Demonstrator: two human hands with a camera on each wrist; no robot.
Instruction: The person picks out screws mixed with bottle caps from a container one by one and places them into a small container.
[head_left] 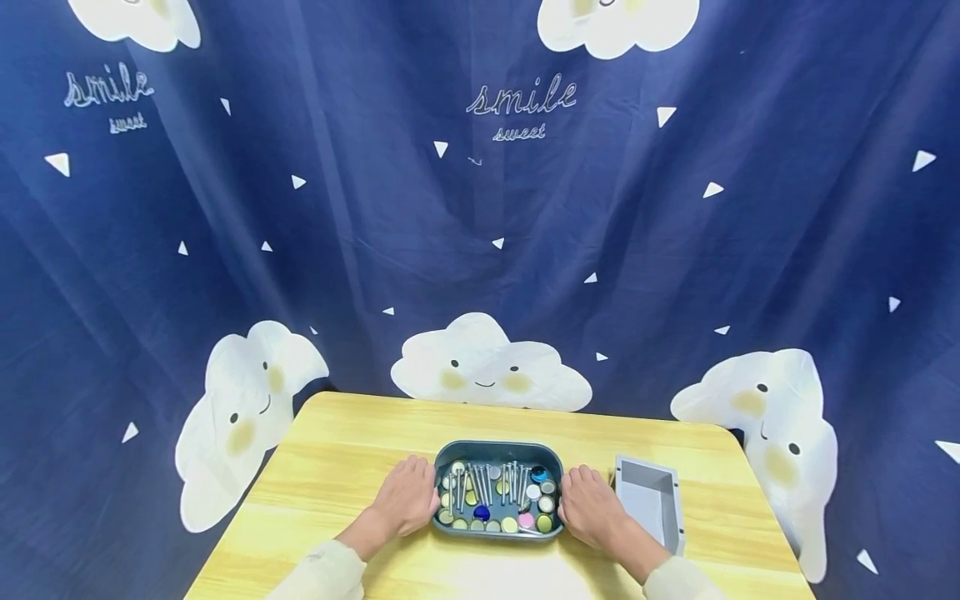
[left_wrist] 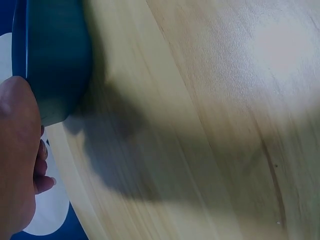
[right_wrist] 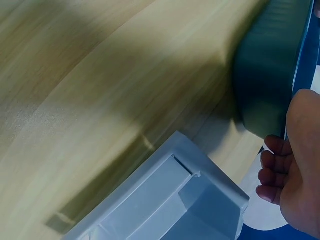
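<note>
My left hand (head_left: 405, 497) grips the left end of a dark teal plastic tub (head_left: 498, 536), thumb side at the rim. At the opposite end my right hand (head_left: 592, 504) holds the rim the same way. Inside the tub lie two bunches of long silver bolts (head_left: 480, 486). Around them are many round bottle caps, among them a dark blue cap (head_left: 482, 513), a pink cap (head_left: 526, 521) and several yellowish ones. Both wrist views show curled fingers just under the tub's rim and its outer wall (left_wrist: 57, 60) close over the table; the contents are hidden there.
A grey rectangular bin (head_left: 647, 504) stands on the wooden table (head_left: 360, 425), just right of my right hand and forearm. Behind the table's far edge hangs a dark blue curtain (head_left: 420, 250) with white clouds and triangles.
</note>
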